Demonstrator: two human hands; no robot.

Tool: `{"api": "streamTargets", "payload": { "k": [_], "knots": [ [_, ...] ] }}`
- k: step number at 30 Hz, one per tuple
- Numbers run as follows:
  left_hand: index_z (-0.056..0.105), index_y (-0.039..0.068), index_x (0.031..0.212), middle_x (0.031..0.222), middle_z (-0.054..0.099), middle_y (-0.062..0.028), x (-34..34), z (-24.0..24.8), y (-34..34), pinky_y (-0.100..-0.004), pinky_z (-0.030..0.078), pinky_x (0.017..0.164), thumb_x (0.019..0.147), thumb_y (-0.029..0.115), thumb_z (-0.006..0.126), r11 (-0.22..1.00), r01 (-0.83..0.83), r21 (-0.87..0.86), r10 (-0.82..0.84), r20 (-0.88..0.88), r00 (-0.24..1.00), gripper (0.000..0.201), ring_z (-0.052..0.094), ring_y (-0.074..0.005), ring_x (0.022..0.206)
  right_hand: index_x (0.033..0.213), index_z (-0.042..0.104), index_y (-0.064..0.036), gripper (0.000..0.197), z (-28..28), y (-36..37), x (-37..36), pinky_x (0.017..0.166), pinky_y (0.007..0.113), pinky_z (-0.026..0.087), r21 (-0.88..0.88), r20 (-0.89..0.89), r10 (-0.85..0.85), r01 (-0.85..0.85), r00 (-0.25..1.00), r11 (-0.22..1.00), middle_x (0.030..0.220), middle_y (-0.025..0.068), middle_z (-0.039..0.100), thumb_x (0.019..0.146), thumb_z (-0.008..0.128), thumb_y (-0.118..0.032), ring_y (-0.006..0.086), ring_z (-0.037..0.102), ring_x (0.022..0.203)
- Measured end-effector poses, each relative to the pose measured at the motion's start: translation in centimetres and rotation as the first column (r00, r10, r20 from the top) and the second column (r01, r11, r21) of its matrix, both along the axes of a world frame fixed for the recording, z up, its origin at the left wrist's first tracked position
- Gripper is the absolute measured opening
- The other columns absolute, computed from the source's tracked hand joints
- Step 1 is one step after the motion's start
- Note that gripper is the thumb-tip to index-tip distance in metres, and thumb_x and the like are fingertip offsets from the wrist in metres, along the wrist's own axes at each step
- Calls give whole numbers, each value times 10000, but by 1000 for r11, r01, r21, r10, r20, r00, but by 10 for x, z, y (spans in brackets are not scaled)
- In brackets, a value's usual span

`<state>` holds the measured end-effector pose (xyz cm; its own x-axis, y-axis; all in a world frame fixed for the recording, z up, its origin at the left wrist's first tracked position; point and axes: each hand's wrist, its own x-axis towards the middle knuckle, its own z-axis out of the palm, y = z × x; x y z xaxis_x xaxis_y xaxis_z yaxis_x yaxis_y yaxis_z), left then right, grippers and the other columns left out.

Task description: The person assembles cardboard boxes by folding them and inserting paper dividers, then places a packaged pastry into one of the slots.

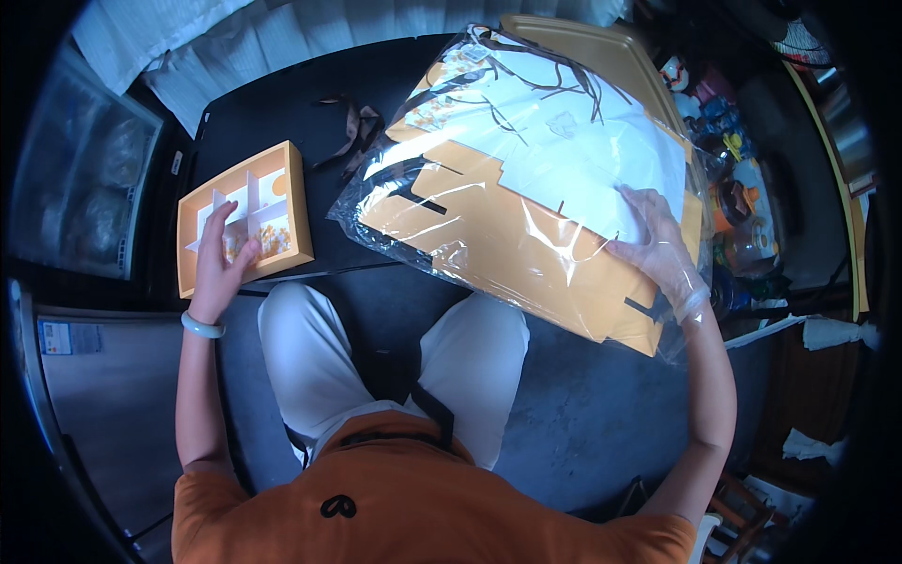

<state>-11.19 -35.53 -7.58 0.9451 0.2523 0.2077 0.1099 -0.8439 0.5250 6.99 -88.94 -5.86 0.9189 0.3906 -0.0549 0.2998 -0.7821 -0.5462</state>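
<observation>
While one divided box (299, 202) faces upward on the table (254, 113), one clear bag (526, 235) lies right of it, long axis slanting from far left to near right. The left hand (219, 273) spreads loosely over the box, the gloved right hand (660, 246) on the bag, neither gripping.

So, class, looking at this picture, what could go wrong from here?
The clear bag of flat tan card reaches past the front edge of the black table, so it might slip off if the gloved right hand moves away. The dark ribbon beside it could get dragged along. The left hand is at the divided box, where a careless finger might bend the thin white dividers.
</observation>
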Motion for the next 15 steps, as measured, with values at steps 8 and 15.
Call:
{"api": "streamTargets", "payload": {
  "k": [8,15],
  "knots": [
    [526,42,1233,1222,561,-149,-18,-13,12,-401,415,939,692,148,807,987,111,114,-95,-131,987,619,518,-334,1120,1371,394,-6,847,-15,18,6,1060,379,342,-115,218,59,-34,974,993,1290,204,434,697,776,-348,339,414,1227],
    [625,-27,1005,969,631,-167,-10,-9,-4,-374,474,777,706,30,758,993,113,46,-106,-144,984,332,590,-331,874,1348,436,-24,753,-18,25,10,1072,359,323,-81,194,61,-46,979,996,1268,182,452,688,752,-200,323,406,1219]
  ]
}}
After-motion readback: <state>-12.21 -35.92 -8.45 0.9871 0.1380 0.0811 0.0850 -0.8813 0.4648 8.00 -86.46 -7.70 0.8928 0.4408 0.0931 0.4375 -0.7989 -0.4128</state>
